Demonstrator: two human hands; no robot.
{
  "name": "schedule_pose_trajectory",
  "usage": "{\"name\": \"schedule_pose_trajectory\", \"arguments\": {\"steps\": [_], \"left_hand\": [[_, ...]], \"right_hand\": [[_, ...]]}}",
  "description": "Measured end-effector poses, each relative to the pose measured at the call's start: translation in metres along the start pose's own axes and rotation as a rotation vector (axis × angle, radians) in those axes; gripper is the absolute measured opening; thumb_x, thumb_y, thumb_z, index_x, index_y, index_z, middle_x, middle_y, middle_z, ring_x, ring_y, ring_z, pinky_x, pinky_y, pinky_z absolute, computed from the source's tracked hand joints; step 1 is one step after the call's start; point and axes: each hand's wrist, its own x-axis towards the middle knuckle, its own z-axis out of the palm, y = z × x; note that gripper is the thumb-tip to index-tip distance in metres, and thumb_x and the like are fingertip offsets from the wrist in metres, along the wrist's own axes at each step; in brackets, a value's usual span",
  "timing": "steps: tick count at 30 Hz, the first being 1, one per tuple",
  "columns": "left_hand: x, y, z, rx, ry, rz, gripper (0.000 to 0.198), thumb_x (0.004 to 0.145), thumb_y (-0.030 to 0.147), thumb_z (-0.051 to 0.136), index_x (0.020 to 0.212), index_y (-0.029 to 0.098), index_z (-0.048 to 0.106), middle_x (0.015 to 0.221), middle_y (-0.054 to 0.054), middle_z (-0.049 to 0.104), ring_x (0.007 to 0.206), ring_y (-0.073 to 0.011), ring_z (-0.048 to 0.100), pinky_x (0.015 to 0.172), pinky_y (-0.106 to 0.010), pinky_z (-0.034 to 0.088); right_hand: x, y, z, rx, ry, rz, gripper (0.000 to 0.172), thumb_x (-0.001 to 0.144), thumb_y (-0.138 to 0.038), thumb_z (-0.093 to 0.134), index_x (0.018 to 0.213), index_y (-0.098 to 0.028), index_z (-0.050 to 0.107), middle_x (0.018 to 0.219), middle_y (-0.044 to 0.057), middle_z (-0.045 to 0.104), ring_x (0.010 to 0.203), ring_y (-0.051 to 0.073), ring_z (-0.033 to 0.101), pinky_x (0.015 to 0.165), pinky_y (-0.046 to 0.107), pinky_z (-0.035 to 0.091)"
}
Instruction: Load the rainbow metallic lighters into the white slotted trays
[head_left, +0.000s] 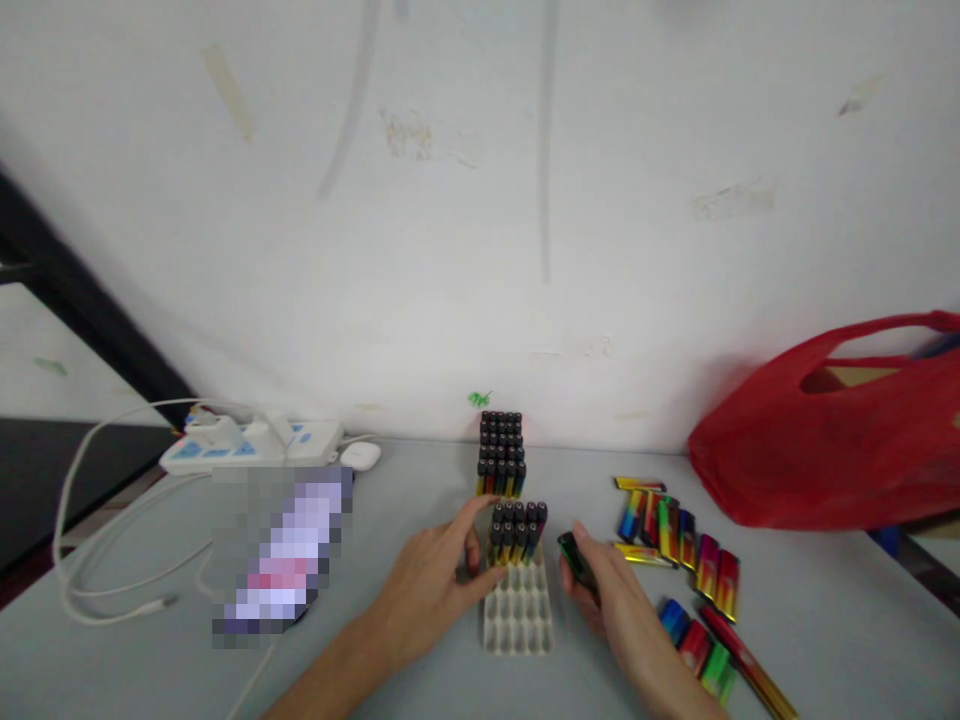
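A white tray (pixel 519 625) with rows of small hollows lies in front of me, and several black-topped lighters (pixel 517 530) stand upright in its far part. My left hand (pixel 439 575) is at the tray's left side, thumb and forefinger apart around the lighters' left edge, touching there. To the right of the tray, my right hand (pixel 600 590) grips a dark lighter (pixel 576 560). Behind the tray, near the wall, stands another block of black-topped lighters (pixel 501 445). Loose colourful lighters (pixel 706 565) lie on the table to the right.
A red bag (pixel 817 430) sits at the right by the wall. At the left are a white power strip (pixel 315 443) with cables, a small white case (pixel 361 456) and a pixelated phone-like object (pixel 289 550). The grey table (pixel 405 680) meets the wall behind.
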Motion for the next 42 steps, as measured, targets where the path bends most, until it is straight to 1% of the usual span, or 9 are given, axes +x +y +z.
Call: {"name": "schedule_pose_trajectory", "arguments": {"steps": [2, 6, 11, 15, 20, 25, 30, 35, 42], "left_hand": [[-0.001, -0.001, 0.001, -0.004, 0.016, 0.012, 0.075, 0.098, 0.032, 0.072, 0.167, 0.034, 0.042, 0.095, 0.002, 0.072, 0.082, -0.0216, 0.069, 0.077, -0.031, 0.047], [-0.003, -0.003, 0.003, -0.025, 0.07, 0.04, 0.083, 0.098, 0.03, 0.073, 0.171, 0.037, 0.034, 0.096, 0.004, 0.072, 0.075, -0.0187, 0.066, 0.081, -0.031, 0.049], [-0.002, -0.003, 0.001, 0.003, 0.056, 0.104, 0.084, 0.099, 0.028, 0.072, 0.172, 0.046, 0.036, 0.096, 0.005, 0.07, 0.076, -0.0167, 0.065, 0.084, -0.029, 0.051], [-0.001, 0.003, -0.004, 0.014, 0.022, 0.104, 0.078, 0.1, 0.028, 0.071, 0.17, 0.044, 0.043, 0.095, 0.003, 0.07, 0.079, -0.018, 0.066, 0.082, -0.029, 0.05], [-0.002, 0.004, -0.003, -0.004, 0.015, 0.052, 0.084, 0.098, 0.027, 0.073, 0.172, 0.044, 0.039, 0.09, 0.005, 0.07, 0.074, -0.0177, 0.064, 0.08, -0.029, 0.05], [-0.002, 0.002, -0.001, -0.011, 0.021, 0.054, 0.084, 0.098, 0.028, 0.073, 0.172, 0.047, 0.038, 0.089, 0.006, 0.07, 0.072, -0.0172, 0.064, 0.08, -0.029, 0.049], [-0.001, 0.008, -0.004, -0.003, 0.01, 0.039, 0.083, 0.097, 0.027, 0.072, 0.172, 0.042, 0.041, 0.089, 0.004, 0.071, 0.073, -0.0185, 0.065, 0.078, -0.029, 0.048], [-0.001, 0.009, -0.003, -0.004, -0.001, 0.029, 0.082, 0.097, 0.027, 0.071, 0.172, 0.041, 0.041, 0.089, 0.004, 0.071, 0.075, -0.0188, 0.066, 0.077, -0.029, 0.048], [-0.001, 0.006, -0.002, -0.007, 0.016, 0.04, 0.082, 0.097, 0.029, 0.072, 0.172, 0.041, 0.041, 0.09, 0.003, 0.072, 0.075, -0.0196, 0.067, 0.077, -0.029, 0.048]], "right_hand": [[0.001, 0.003, -0.001, 0.017, -0.009, 0.02, 0.073, 0.08, -0.095, 0.067, 0.072, -0.022, 0.069, 0.072, 0.001, 0.056, 0.073, 0.023, 0.054, 0.066, 0.033, 0.049], [0.004, 0.008, -0.008, -0.014, -0.046, 0.002, 0.071, 0.088, -0.09, 0.065, 0.076, -0.02, 0.072, 0.08, 0.003, 0.061, 0.073, 0.021, 0.053, 0.065, 0.031, 0.048], [0.008, 0.01, -0.013, 0.012, -0.09, 0.036, 0.071, 0.088, -0.09, 0.067, 0.083, -0.019, 0.074, 0.089, 0.004, 0.066, 0.082, 0.022, 0.057, 0.069, 0.03, 0.048], [0.007, 0.01, -0.012, -0.019, -0.098, 0.061, 0.072, 0.089, -0.091, 0.063, 0.084, -0.02, 0.074, 0.082, 0.001, 0.063, 0.07, 0.019, 0.05, 0.061, 0.03, 0.042], [0.004, 0.005, -0.011, -0.028, -0.084, 0.036, 0.074, 0.087, -0.092, 0.064, 0.082, -0.02, 0.074, 0.073, -0.001, 0.057, 0.061, 0.016, 0.04, 0.055, 0.031, 0.034], [0.002, -0.005, -0.007, 0.013, -0.155, 0.031, 0.074, 0.085, -0.095, 0.062, 0.07, -0.022, 0.064, 0.055, -0.006, 0.041, 0.053, 0.015, 0.032, 0.052, 0.03, 0.026], [0.0, -0.016, -0.001, 0.15, -0.287, 0.119, 0.073, 0.08, -0.095, 0.064, 0.063, -0.025, 0.048, 0.053, -0.01, 0.028, 0.049, 0.011, 0.018, 0.049, 0.028, 0.017], [0.0, -0.021, 0.001, 0.193, -0.277, 0.167, 0.071, 0.079, -0.089, 0.067, 0.058, -0.027, 0.039, 0.054, -0.01, 0.025, 0.049, 0.009, 0.015, 0.047, 0.026, 0.015], [-0.004, -0.024, 0.002, 0.135, -0.249, 0.128, 0.067, 0.081, -0.083, 0.063, 0.058, -0.027, 0.035, 0.056, -0.009, 0.023, 0.051, 0.01, 0.014, 0.05, 0.028, 0.012]]}}
